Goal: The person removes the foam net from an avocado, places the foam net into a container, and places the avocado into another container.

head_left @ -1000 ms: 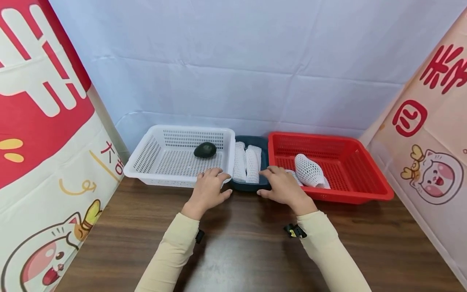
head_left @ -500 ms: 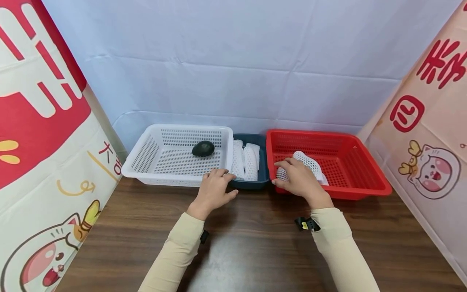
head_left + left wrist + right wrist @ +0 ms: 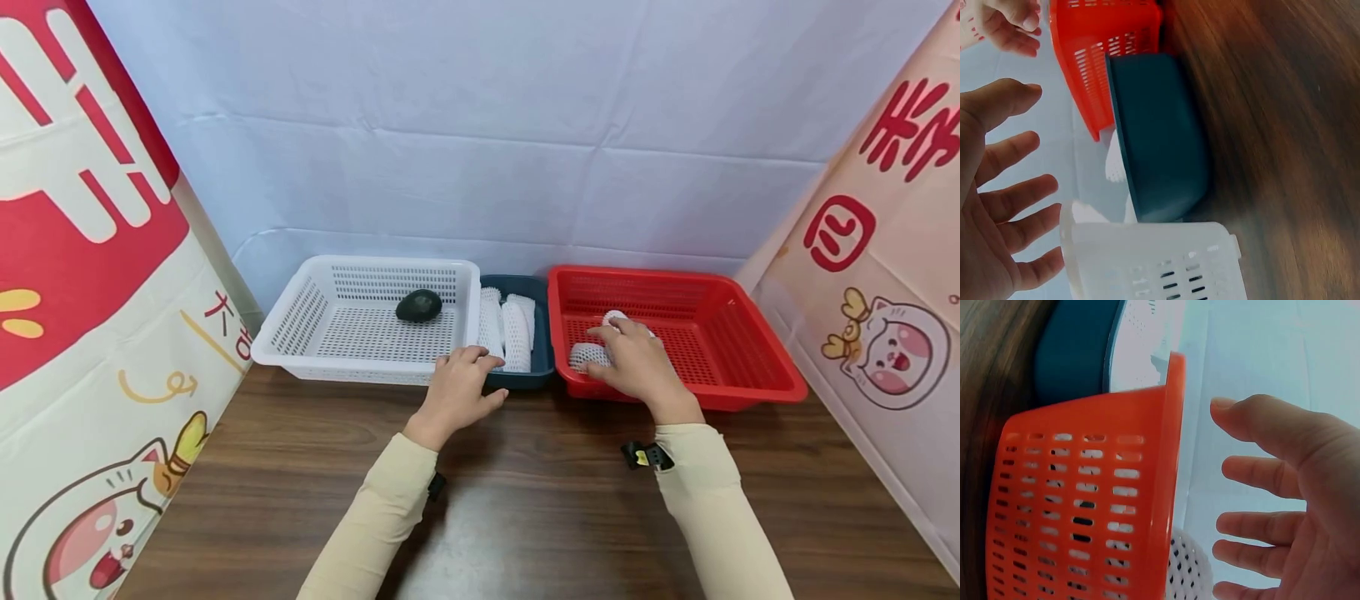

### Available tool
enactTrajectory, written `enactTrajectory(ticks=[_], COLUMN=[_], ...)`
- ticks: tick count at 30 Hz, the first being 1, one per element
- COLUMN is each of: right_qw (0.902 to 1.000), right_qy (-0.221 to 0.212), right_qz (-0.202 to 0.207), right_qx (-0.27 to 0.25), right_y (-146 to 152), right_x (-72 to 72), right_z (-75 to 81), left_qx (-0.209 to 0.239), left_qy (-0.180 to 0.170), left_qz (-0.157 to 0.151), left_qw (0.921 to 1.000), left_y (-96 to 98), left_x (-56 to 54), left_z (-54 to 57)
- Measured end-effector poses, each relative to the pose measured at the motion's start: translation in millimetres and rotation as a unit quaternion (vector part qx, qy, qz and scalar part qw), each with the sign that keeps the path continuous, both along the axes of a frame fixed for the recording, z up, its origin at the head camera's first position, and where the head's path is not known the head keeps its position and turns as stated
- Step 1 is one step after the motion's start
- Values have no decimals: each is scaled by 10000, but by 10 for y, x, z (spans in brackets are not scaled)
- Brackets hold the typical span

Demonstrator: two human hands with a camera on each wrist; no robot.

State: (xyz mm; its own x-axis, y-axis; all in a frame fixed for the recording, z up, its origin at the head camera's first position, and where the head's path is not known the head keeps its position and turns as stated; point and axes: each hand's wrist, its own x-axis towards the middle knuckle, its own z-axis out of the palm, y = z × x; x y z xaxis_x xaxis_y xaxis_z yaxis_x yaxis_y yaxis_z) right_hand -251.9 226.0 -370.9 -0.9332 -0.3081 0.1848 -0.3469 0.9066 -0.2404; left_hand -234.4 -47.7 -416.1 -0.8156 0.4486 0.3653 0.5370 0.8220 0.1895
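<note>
My left hand [image 3: 459, 387] hovers with relaxed fingers by the front right corner of the white basket [image 3: 345, 367], holding nothing. In that basket lies a dark green avocado [image 3: 418, 306]. White foam net sleeves [image 3: 516, 337] lie in the dark blue tray [image 3: 542, 333]. Over the front left of the red basket [image 3: 750, 358] is my right hand [image 3: 641, 367], its fingers spread. Below it sits a rounded, net-covered bundle [image 3: 588, 356]; a second foam net piece [image 3: 617, 317] is mostly hidden behind the hand. In the right wrist view the fingers [image 3: 1260, 528] hold nothing above the red rim.
The two baskets and the tray stand side by side on a dark wood table [image 3: 517, 517], the tray between them. A pale cloth [image 3: 480, 167] hangs behind. Printed cloths flank the table at left [image 3: 97, 350] and right [image 3: 892, 275].
My right hand has moved right from beside the dark blue tray to over the net-covered things in the red basket. The left hand has shifted slightly right.
</note>
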Motion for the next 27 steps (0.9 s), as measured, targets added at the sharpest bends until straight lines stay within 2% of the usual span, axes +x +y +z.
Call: enactTrajectory(ticks=[11,20,27], right_qw=[9991,9979,9967], right_qy=[-126,-264,-368], right_qz=[-398,-537,-619], right_qx=[-95,-237,-370], right_y=[119,220,268], right_x=[-2,-40,-66], right_z=[-3,-29,-64], left_qx=[51,411,684], left_qy=[61,5,134], left_qz=[-150,-330,-456], left_qw=[9999,9986,9965], left_y=[161,302,397], left_x=[-27,-55,-77], left_z=[47,-8,-58])
